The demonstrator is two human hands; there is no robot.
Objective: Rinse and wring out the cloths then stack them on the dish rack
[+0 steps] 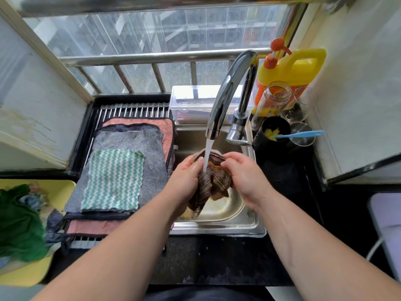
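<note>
Both your hands are curled round the brown striped cloth (213,183): your left hand (184,179) grips its left side, your right hand (247,179) pinches the bunched right edge. The cloth hangs between them over the sink (249,222), under the water stream (207,155) from the faucet (230,94).

At far left, a yellow tray (60,187) holds a crumpled green cloth (17,224) among others. Next, on the dish rack (130,109), a green-and-white cloth (112,181) lies flat on a grey cloth (152,148), above a dark cloth (128,127) and a pink cloth (167,127). Right of the sink stand a black cup (273,135) holding a blue utensil (303,134), a glass jar (273,98) and a yellow detergent bottle (293,68).
</note>
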